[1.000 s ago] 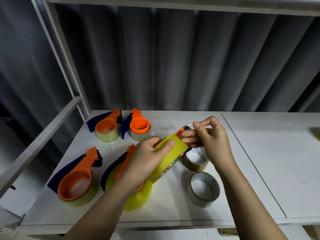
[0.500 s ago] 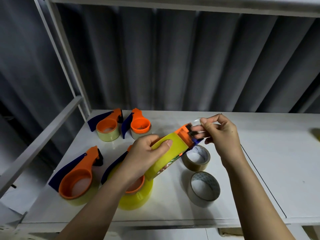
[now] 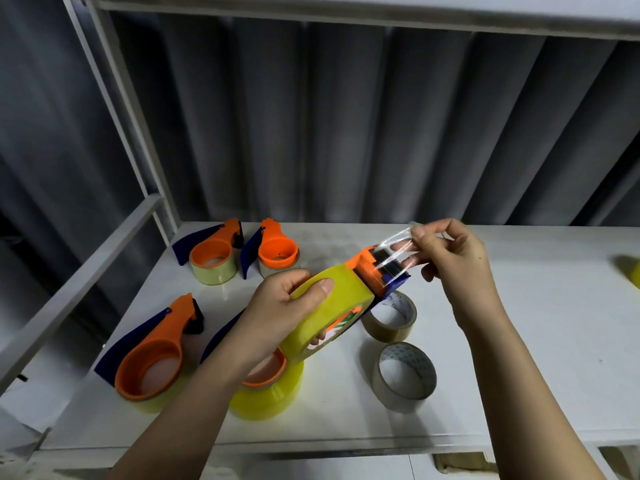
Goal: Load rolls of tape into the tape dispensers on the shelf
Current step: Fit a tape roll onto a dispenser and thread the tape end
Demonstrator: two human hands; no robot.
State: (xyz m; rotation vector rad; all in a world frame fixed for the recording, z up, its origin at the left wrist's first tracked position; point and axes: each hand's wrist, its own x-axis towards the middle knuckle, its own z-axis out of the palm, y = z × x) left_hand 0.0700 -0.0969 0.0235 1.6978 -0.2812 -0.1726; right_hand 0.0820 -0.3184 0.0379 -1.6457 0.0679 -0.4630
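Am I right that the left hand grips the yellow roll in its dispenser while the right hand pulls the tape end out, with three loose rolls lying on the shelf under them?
Not quite: the head view shows two loose rolls on the shelf, not three. The left hand does grip the yellow roll, and the right hand pulls the tape end.

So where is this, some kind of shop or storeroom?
Probably a storeroom or packing area, though I can't be sure. The work happens on a white metal shelf with a dark ribbed wall behind it. Several orange tape dispensers and loose tape rolls lie on it.
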